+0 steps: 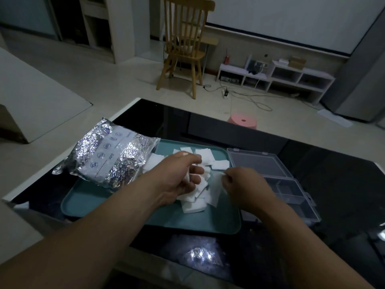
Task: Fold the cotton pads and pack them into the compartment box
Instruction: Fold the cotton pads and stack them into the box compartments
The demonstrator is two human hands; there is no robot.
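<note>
Left hand (179, 176): curled over the heap, fingers closed round a white pad or two; exactly how many cannot be told.
Cotton pads (198, 197): heaped loose and overlapping in the middle of the tray, between the two hands; none seen folded yet.
Right hand (239, 182): just apart from the left, thumb and fingers pinching the edge of a single pad (216, 184), which is blurred.
Step in hand: most likely separating one pad from the heap, ready to fold.
To do it well: lift only one layer, bring edge to edge squarely, press the crease flat between both hands, keep the fold pinched on the way over to the right.
Compartment box (291, 197): clear plastic, touching the right edge of the tray, lid (258, 163) laid open at the far side; compartments look empty, so packing seems not begun.
Foil bag (108, 157): crinkled, silver, resting across the left far corner of the tray, its mouth toward the heap; near the left forearm, could be nudged.
Tray (87, 203): teal, shallow, carrying bag and pads.
Surface (333, 174): black and glossy, reflecting light near the front edge.
Chair (185, 44): wooden, far back on the floor, well apart.
Stool (242, 120): pink, beyond the surface's far edge.
In the way: only the box's near wall and dividers, which need clearing when lowering a fold in.
</note>
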